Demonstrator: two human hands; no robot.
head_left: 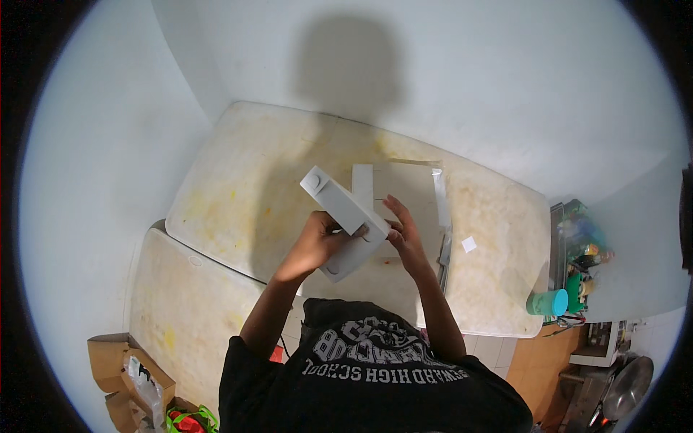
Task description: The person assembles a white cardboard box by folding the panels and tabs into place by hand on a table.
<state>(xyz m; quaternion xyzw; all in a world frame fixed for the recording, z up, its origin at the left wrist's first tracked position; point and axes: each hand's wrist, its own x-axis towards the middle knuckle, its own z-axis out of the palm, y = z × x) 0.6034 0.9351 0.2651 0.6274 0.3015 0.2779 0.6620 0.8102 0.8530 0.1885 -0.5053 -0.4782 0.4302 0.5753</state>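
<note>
A white boxy object (343,206), with a round feature at its upper end and a wider flat part at its lower end, is held tilted above the table. My left hand (316,242) is closed round its left side, the thumb lying across the wider part. Beside its right edge is my right hand (409,242), fingers apart and stretched, with the thumb side at the edge. Beneath and beyond the object lies a pale flat panel or open carton (411,191) with white strips along its sides. Its exact kind is unclear.
Two stained off-white tables (216,166) meet at a seam on the left, against white walls. A small white square (468,245) lies at right, near a turquoise cup (547,302). A cardboard box (115,364) stands lower left; a metal pan (628,386) is lower right.
</note>
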